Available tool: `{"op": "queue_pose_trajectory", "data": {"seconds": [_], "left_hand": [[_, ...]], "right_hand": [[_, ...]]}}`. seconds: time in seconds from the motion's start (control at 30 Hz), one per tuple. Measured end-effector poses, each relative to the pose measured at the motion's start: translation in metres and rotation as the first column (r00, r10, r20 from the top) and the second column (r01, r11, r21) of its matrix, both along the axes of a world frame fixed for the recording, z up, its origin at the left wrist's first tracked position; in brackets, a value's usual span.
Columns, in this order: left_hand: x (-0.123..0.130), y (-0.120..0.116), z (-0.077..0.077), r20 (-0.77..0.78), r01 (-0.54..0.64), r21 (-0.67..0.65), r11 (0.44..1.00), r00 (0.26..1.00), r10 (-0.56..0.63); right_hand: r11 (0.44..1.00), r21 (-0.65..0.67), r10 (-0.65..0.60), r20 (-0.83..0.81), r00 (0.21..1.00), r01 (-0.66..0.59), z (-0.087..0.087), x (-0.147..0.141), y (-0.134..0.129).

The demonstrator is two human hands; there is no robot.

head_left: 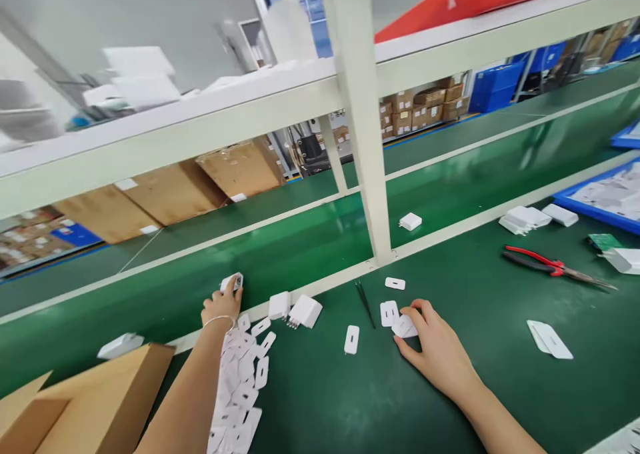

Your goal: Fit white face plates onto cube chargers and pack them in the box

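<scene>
My left hand (223, 306) reaches over the green conveyor belt, its fingers closed on a small white charger housing (238, 281) with an open end. Under that forearm lies a heap of white slotted cover plates (233, 381). Two white plug chargers, one with its prongs showing (306, 311), rest beside the belt's edge. My right hand (437, 344) has thumb and forefinger around a white cover plate (406, 327) on the green bench. Touching or close to it is another slotted plate (389, 313). Single plates (351, 339) and dark tweezers (365, 304) lie nearby.
A pale upright post (363, 141) carries a shelf above the belt. Red-handled pliers (555, 265), loose plates (550, 339) and a blue tray (600, 214) of white parts are on the right. An open cardboard box (110, 401) stands at lower left. One charger (411, 221) sits on the belt.
</scene>
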State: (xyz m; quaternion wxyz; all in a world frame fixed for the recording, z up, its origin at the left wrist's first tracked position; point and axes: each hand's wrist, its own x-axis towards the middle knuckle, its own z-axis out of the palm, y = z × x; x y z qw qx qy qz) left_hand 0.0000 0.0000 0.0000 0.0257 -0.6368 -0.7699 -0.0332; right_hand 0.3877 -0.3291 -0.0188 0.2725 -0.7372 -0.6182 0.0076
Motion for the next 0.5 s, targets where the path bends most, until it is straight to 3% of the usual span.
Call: {"op": "queue_pose_trajectory", "data": {"seconds": [0.23, 0.4, 0.5], "left_hand": [[0.020, 0.021, -0.006, 0.098, 0.127, 0.002, 0.992, 0.987, -0.127], [0.046, 0.013, -0.004, 0.287, 0.100, 0.077, 0.992, 0.951, -0.118], [0.060, 0.003, 0.008, 0.465, 0.092, 0.132, 0.987, 0.874, -0.143]], "right_hand": [[1.000, -0.009, -0.013, -0.033, 0.999, 0.013, -0.002, -0.003, -0.002], [1.000, -0.016, -0.015, -0.051, 0.999, 0.014, 0.000, -0.001, -0.001], [0.999, -0.001, -0.032, -0.076, 0.997, 0.032, 0.002, 0.001, -0.001]]}}
